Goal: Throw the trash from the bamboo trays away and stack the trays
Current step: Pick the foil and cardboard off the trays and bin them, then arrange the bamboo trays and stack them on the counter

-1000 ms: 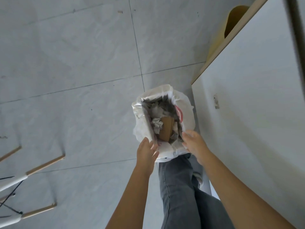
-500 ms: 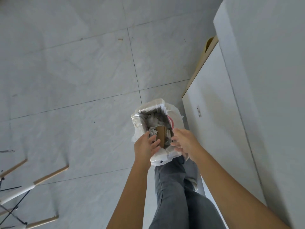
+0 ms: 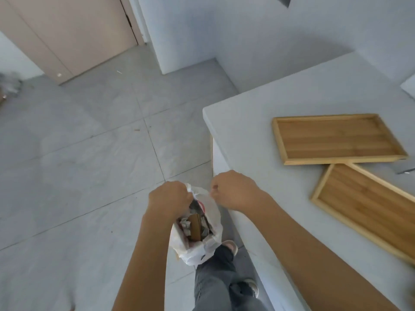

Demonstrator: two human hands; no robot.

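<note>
A white plastic trash bag (image 3: 211, 245) hangs below my hands, beside the counter's edge. Crumpled paper and a piece of brown cardboard (image 3: 195, 227) show through its mouth. My left hand (image 3: 169, 196) is closed on the bag's left rim. My right hand (image 3: 233, 190) is a fist at the bag's right rim, pinching the thin plastic. Two bamboo trays lie side by side on the white counter (image 3: 244, 122), with nothing in them: the far tray (image 3: 336, 139) and the near tray (image 3: 368, 205), which runs off the right edge.
Grey floor tiles (image 3: 89, 176) spread to the left. My legs in grey trousers (image 3: 215, 286) stand under the bag, close to the counter's side. A beige door (image 3: 67, 34) and a white wall are at the back. A white object (image 3: 409, 86) sits at the counter's far right.
The view has swung up from the floor to the counter, so the two trays now show. Both hands have closed on the bag's rim and lifted it, narrowing its mouth.
</note>
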